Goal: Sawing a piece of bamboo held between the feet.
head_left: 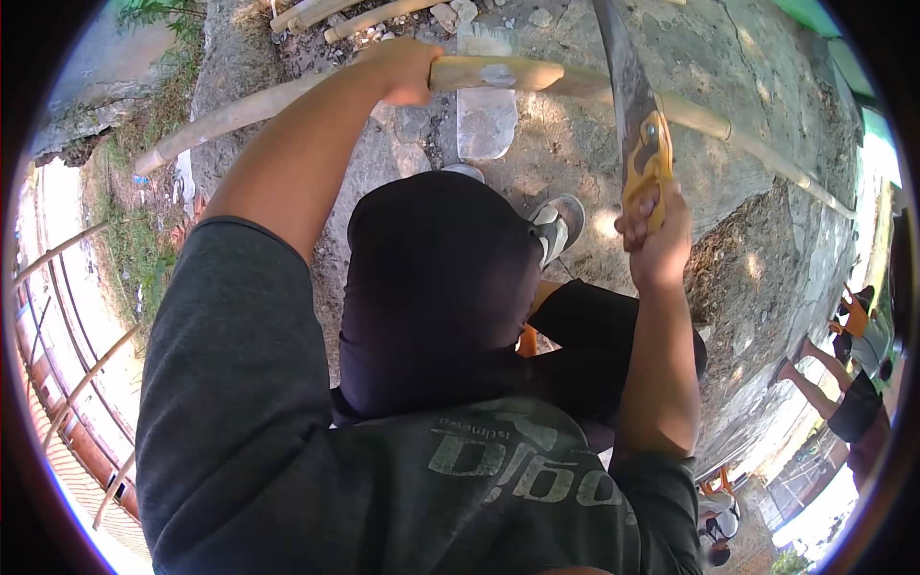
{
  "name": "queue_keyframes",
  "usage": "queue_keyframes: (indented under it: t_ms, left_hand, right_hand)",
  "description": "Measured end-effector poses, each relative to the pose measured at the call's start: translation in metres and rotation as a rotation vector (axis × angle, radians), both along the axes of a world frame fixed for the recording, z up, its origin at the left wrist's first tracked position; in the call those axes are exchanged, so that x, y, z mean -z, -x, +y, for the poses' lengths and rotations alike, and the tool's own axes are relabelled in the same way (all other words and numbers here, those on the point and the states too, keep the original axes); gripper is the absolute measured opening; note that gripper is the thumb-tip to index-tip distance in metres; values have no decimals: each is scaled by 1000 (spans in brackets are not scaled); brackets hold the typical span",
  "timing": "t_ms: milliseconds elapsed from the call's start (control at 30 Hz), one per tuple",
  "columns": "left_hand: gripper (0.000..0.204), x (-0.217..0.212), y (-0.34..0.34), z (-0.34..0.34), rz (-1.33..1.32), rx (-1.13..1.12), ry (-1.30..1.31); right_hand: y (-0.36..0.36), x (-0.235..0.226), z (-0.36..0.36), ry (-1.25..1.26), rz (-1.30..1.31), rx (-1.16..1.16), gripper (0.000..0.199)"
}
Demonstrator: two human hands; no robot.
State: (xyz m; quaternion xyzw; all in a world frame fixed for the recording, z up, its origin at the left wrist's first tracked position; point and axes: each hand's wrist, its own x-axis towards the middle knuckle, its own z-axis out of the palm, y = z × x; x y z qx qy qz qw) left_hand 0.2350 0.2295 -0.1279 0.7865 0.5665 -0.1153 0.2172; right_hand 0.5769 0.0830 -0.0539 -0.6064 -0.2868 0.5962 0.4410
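Note:
A long bamboo pole lies crosswise in front of me. My left hand is closed around it, left of the middle. In my right hand is a handsaw, gripped by its yellow handle with the blade pointing away from me. The blade crosses the pole on the right side; whether its teeth are cutting into the bamboo I cannot tell. Under the pole's middle, a pale flat block lies on the ground.
More bamboo pieces lie at the far side among small stones. My shoe rests on the rough concrete ground. Weeds grow along the left. Other people are at the right edge, some distance off.

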Motion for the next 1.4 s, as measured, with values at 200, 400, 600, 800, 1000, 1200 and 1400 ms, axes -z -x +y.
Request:
queue_keyframes:
  t_ms: [200,400,600,800,1000,1200,1400]
  left_hand:
    - [38,-4,-2,-12,55,-74,-19]
    - [36,0,-10,-3,-8,-15,-21]
    - [41,6,4,-11,55,-40,-43]
    - [40,10,-15,-15,27,-11,-43]
    - [35,10,-5,-15,52,-54,-133]
    - [35,7,-7,-14,43,-24,-130]
    - [34,-2,-11,-19,40,-63,-152]
  right_hand:
    - [-15,-28,-89,42,110,120,45]
    - [15,-20,28,46,-175,-89,43]
    - [-28,-23,-77,1,199,79,46]
    - [8,-12,9,12,-254,-196,47]
    - [-39,-35,-23,-100,-24,27,48]
    - [-94,-53,-63,-258,-202,116,56]
    - [-93,-53,-64,-341,-345,217,60]
